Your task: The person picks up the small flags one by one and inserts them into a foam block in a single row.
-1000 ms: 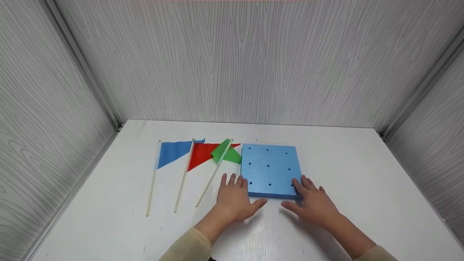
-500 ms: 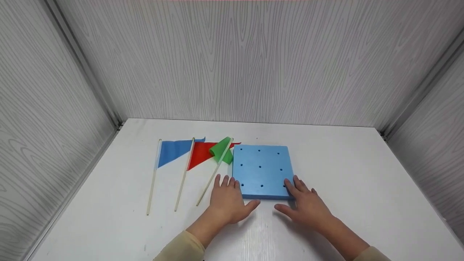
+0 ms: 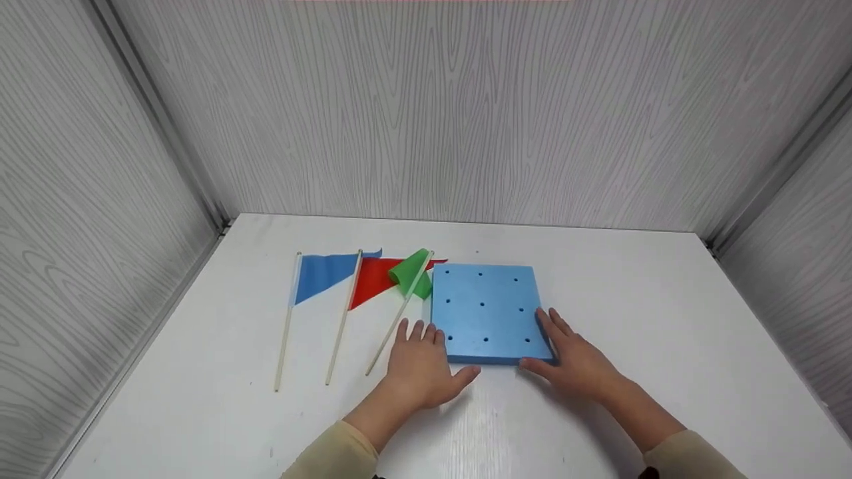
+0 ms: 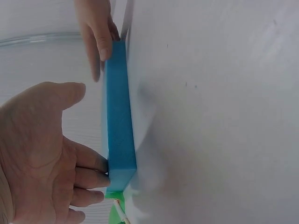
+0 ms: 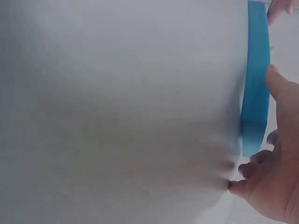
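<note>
A flat, square blue board (image 3: 489,313) with small holes in its top lies on the white table. My left hand (image 3: 421,366) is at the board's front left corner, palm down with fingers extended and thumb held out; its fingertips reach the board's side in the left wrist view. At the opposite corner, my right hand (image 3: 576,359) has its fingers along the right edge and its thumb near the front edge. Left of the board lie a green flag (image 3: 418,283), a red flag (image 3: 369,279) and a blue flag (image 3: 323,274), each on a thin wooden stick.
The white table (image 3: 200,399) meets a grey wood-grain back wall (image 3: 466,120), with similar panels on both sides. The green flag's cloth is folded over beside the board's left edge and overlaps the red one. The sticks point toward the front of the table.
The board has slid left against the green flag, whose cloth has bunched. Both hands moved left with it, then the right fingers shifted from its top to its right edge.
</note>
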{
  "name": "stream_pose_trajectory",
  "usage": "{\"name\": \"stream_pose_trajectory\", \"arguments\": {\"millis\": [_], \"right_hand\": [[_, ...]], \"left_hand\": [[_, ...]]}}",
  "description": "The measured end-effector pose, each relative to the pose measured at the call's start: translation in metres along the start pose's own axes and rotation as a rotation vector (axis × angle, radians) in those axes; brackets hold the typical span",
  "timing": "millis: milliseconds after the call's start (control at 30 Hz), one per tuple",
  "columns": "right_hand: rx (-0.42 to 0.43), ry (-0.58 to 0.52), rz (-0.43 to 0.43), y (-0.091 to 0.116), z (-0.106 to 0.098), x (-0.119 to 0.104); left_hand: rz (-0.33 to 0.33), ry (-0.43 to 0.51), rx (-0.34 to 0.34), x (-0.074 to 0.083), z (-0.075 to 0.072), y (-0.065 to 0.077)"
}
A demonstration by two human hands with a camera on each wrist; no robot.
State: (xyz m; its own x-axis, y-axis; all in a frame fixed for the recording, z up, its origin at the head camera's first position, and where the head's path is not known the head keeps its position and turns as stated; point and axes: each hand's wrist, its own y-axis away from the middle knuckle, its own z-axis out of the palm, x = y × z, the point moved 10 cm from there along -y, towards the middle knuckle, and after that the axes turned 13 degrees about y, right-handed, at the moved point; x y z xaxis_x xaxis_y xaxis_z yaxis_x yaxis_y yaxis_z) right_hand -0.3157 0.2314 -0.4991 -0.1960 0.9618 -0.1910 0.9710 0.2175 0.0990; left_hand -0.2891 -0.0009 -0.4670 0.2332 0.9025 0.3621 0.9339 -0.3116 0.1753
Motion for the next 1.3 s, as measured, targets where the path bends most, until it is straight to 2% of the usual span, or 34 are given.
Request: {"name": "stream_pose_trajectory", "arguments": {"millis": [200, 500, 600, 700, 800, 967, 1067, 1200, 1300], "right_hand": [[0.017, -0.004, -0.047, -0.005, 0.003, 0.004], [0.058, -0.014, -0.061, -0.005, 0.005, 0.004], [0.054, -0.014, -0.067, -0.004, 0.006, 0.003], [0.054, -0.011, -0.075, -0.004, 0.006, 0.003], [0.052, -0.014, -0.075, -0.004, 0.005, 0.002], [0.037, -0.014, -0.062, -0.004, 0.004, 0.003], [0.034, -0.017, -0.057, -0.003, 0.004, 0.003], [0.038, -0.018, -0.059, -0.003, 0.004, 0.002], [0.042, -0.020, -0.067, -0.003, 0.004, 0.000]], "left_hand": [[-0.001, 0.004, -0.010, 0.000, 0.000, 0.001], [0.008, 0.031, -0.014, -0.004, -0.001, -0.001], [0.044, 0.061, 0.028, -0.007, -0.009, -0.001], [0.083, 0.135, 0.115, -0.017, -0.027, 0.000], [0.092, 0.235, 0.225, -0.035, -0.052, 0.001], [0.065, 0.381, 0.383, -0.080, -0.091, 0.006], [0.078, 0.468, 0.463, -0.108, -0.110, 0.010], [0.092, 0.575, 0.544, -0.151, -0.127, 0.018], [0.078, 0.623, 0.571, -0.187, -0.132, 0.025]]}}
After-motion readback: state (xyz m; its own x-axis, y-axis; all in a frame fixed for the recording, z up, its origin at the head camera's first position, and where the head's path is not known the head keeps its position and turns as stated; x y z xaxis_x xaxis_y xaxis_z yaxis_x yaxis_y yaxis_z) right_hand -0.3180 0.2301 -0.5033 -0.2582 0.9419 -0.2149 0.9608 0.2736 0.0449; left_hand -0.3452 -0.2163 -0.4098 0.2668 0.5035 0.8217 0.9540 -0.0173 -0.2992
